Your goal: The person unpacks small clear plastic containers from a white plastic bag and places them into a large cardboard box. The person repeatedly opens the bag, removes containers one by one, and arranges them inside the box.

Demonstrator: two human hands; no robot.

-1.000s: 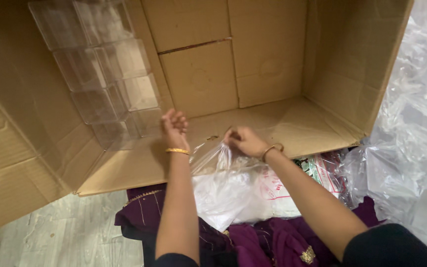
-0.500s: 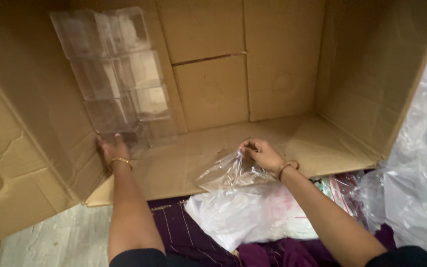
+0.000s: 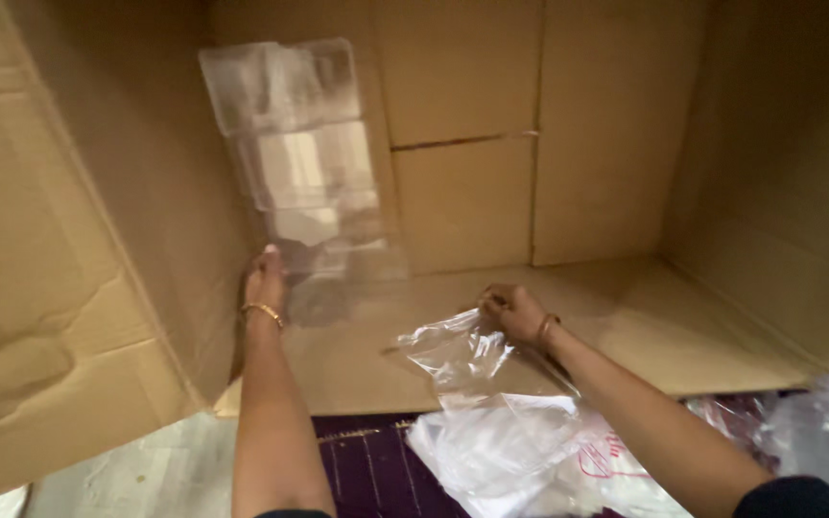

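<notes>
Left hand (image 3: pixel 263 278), left of centre, fingers nearly flat and together, presses against the bottom edge of a clear stack (image 3: pixel 304 168) leaning on the box (image 3: pixel 626 144) wall at upper left. Right hand (image 3: pixel 515 312), centre frame, fingers pinched closed on the top of a clear bag (image 3: pixel 458 355), which lies on the box flap. More bags (image 3: pixel 520 456) and purple cloth (image 3: pixel 367 470) sit at bottom centre.
</notes>
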